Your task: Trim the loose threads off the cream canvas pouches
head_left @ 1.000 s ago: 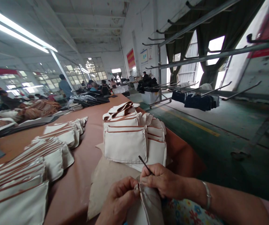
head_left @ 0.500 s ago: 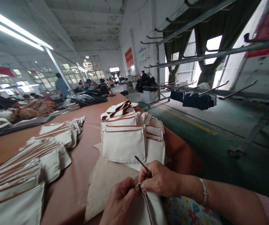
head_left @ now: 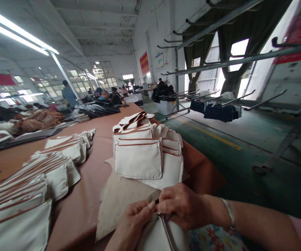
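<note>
A cream fabric pouch (head_left: 150,236) with brown edging lies at the bottom, below my two hands. My left hand (head_left: 134,218) pinches its upper edge between thumb and fingers. Close against it, my right hand (head_left: 180,204) is closed, fingers curled down at the brown edge. A thin dark tool (head_left: 156,201) shows only as a short piece between the fingertips; my right fingers hide the rest, so its exact kind cannot be made out. Just beyond my hands stands a pile of similar cream pouches (head_left: 138,160) with brown trim.
Rows of cream pouches (head_left: 57,179) line the left of the brown-covered table (head_left: 93,177). A tan sheet (head_left: 121,198) lies under the pile. To the right stands a metal rack (head_left: 218,65) with prongs and hanging dark pieces (head_left: 220,112). Several people sit or stand farther back.
The dark tool, which stuck up from my right hand, is now turned down and mostly hidden between the hands. My right hand has rotated, its fingers curled lower over the pouch edge.
</note>
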Action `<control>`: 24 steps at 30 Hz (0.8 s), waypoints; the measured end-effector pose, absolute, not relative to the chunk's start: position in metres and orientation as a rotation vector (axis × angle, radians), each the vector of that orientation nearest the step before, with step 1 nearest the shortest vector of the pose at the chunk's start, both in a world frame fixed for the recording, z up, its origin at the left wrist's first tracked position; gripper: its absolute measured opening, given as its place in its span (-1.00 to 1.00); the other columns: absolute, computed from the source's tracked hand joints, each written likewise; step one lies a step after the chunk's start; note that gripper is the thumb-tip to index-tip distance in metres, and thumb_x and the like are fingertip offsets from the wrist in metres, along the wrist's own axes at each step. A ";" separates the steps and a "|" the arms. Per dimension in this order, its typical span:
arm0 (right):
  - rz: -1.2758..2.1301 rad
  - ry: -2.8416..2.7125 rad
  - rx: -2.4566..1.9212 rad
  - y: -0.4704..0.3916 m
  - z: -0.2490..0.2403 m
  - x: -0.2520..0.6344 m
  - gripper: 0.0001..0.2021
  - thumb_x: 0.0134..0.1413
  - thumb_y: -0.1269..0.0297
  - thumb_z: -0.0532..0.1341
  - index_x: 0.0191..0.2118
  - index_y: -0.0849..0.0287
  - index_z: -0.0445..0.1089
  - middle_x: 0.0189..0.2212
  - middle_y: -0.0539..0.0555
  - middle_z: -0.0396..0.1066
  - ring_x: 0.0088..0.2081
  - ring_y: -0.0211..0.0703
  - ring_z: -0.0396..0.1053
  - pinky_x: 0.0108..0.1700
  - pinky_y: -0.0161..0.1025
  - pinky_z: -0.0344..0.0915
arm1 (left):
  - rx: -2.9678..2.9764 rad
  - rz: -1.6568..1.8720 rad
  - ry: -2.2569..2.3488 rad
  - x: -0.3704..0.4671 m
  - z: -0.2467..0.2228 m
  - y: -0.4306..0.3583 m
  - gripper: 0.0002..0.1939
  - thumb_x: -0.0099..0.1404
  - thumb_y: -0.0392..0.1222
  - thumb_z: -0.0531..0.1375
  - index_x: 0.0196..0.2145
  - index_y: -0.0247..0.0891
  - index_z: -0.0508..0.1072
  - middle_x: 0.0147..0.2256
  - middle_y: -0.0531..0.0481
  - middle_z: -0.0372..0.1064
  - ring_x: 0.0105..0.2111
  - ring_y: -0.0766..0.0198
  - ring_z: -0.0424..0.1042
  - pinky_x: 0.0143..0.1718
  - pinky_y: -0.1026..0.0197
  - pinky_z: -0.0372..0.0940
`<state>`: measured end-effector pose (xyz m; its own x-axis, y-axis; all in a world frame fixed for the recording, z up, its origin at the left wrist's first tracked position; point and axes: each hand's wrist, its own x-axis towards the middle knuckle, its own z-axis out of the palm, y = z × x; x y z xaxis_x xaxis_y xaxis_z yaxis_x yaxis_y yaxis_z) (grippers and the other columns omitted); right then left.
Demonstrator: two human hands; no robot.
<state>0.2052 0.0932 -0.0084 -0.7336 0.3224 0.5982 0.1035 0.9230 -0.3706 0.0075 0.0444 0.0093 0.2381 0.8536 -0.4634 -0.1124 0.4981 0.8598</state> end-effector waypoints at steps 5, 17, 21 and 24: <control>0.315 -2.427 -0.277 0.090 -0.012 0.208 -0.85 0.16 0.41 0.06 -0.33 0.17 0.36 -0.41 0.11 0.40 -0.37 -0.18 0.33 -0.33 -0.29 0.22 | 1.002 0.740 1.192 0.006 0.007 0.041 -0.48 0.01 0.20 0.39 -0.56 -0.26 0.28 -0.63 0.16 0.12 -0.62 0.45 0.00 -0.62 0.36 -0.13; 1.753 -1.957 -0.718 0.097 0.020 0.211 -0.66 0.18 0.07 0.23 -0.34 0.32 0.43 -0.56 -0.08 0.23 -0.57 -0.43 0.07 -0.56 -0.45 0.00 | 1.713 0.906 1.378 0.010 0.031 0.024 -0.63 0.27 0.05 0.20 -0.57 -0.23 0.38 -0.59 0.11 0.21 -0.53 0.31 0.20 -0.49 0.32 0.07; 1.734 -2.014 -0.637 0.094 0.018 0.206 -0.76 0.11 0.19 0.30 -0.32 0.33 0.45 -0.53 -0.06 0.30 -0.52 -0.41 0.15 -0.51 -0.46 0.07 | 1.647 0.981 1.300 0.007 0.028 0.021 -0.60 0.24 0.09 0.25 -0.57 -0.25 0.38 -0.59 0.12 0.19 -0.54 0.34 0.14 -0.50 0.32 0.03; 1.832 -1.864 -0.568 0.087 0.011 0.201 -0.65 0.08 0.04 0.32 -0.37 0.32 0.41 -0.57 -0.09 0.24 -0.60 -0.45 0.08 -0.58 -0.46 0.01 | 1.257 0.933 1.117 0.004 0.026 0.019 -0.58 0.16 0.13 0.32 -0.54 -0.25 0.34 -0.61 0.17 0.12 -0.59 0.41 0.03 -0.56 0.36 -0.06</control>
<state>0.2013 0.0871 0.0110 -0.8074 0.5887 0.0382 -0.0283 0.0261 -0.9993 0.0043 0.0188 0.0255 0.2295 0.9661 -0.1185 0.0555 0.1086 0.9925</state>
